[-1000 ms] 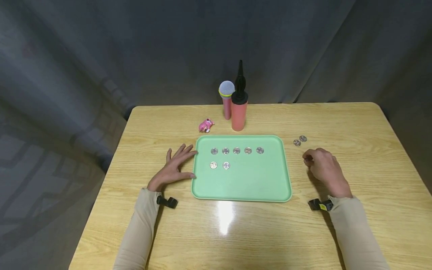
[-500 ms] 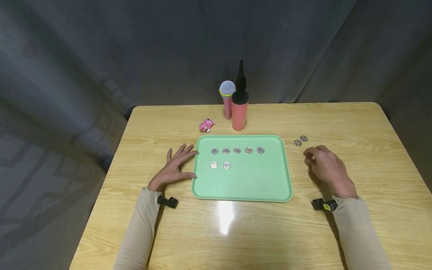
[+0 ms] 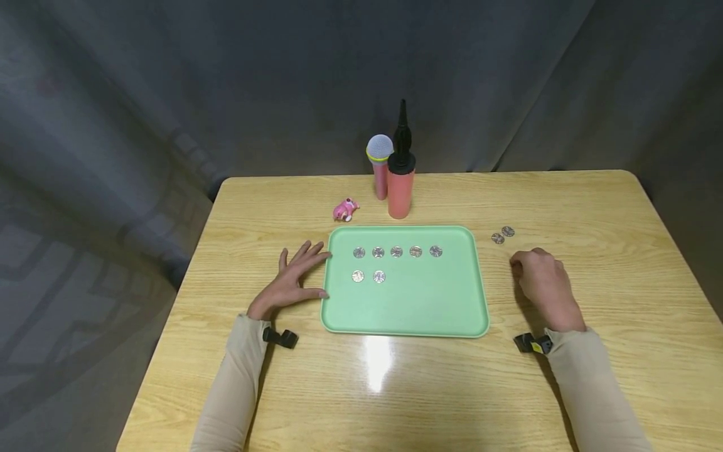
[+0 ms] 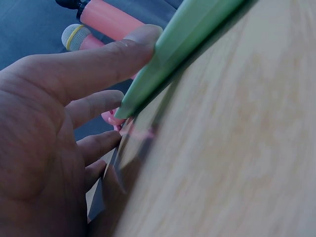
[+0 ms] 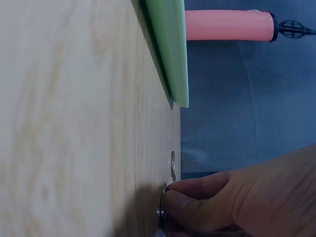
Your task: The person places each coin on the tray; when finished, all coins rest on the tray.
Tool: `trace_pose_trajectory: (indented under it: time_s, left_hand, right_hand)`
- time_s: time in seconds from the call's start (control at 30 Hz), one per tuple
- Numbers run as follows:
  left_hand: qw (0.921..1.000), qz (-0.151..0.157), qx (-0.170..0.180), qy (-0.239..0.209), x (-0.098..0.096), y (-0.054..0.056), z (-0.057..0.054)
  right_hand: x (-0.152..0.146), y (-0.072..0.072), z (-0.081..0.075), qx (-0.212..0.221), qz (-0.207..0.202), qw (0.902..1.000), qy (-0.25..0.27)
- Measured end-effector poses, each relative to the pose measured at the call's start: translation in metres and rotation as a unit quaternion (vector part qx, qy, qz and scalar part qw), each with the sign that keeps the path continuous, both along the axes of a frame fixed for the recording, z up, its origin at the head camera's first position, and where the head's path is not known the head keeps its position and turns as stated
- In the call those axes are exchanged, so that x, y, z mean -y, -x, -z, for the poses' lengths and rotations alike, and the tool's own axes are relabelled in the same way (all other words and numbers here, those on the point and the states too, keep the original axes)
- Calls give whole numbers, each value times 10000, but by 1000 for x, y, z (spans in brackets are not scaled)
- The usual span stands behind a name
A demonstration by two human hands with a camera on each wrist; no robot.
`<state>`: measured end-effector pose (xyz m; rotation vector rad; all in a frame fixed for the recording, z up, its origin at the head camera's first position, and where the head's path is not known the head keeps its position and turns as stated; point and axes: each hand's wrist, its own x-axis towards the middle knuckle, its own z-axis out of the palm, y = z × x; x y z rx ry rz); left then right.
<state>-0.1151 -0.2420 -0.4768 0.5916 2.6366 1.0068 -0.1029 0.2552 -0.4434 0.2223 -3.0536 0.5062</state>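
Note:
My left hand [image 3: 288, 285] lies at the left edge of the green tray [image 3: 429, 314], fingers spread. In the left wrist view its thumb [image 4: 143, 37] touches the tray's side. Several silver coins [image 3: 396, 252] form a row in the tray, with two more coins [image 3: 379, 277] in a second row below. To the right of the tray, my right hand [image 3: 543, 282] is low over the table with thumb and fingers together. The right wrist view shows it pinching a coin [image 5: 162, 205] at the tabletop, partly hidden by the fingers. Two loose coins [image 3: 498, 238] lie just beyond it.
Behind the tray stand a pink toy microphone [image 3: 381, 157] and a pink hand pump [image 3: 400, 194] with a black top. A small pink figurine [image 3: 346, 209] lies left of them. A dark curtain [image 3: 282, 88] hangs behind the wooden table [image 3: 316, 389].
My right hand shifts slightly right, then back left, staying low beside the tray. The left hand, the tray and the coins in it stay in place.

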Motion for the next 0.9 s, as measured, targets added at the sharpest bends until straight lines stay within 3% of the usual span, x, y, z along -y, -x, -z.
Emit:
trace_pose_trajectory:
  time_s: [0.37,0.6,0.9]
  left_hand:
    - [10000,-11,9,-20,0,-1,-1]
    - [10000,-14,-25,-14,0,-1,-1]
    - [10000,-13,-24,-43,0,-1,0]
  right_hand:
    - [-6,1,-1,328,-160,9992,155]
    - [-7,4,-3,878,1,9954,386]
    - [-9,5,-3,841,255,9946,549]
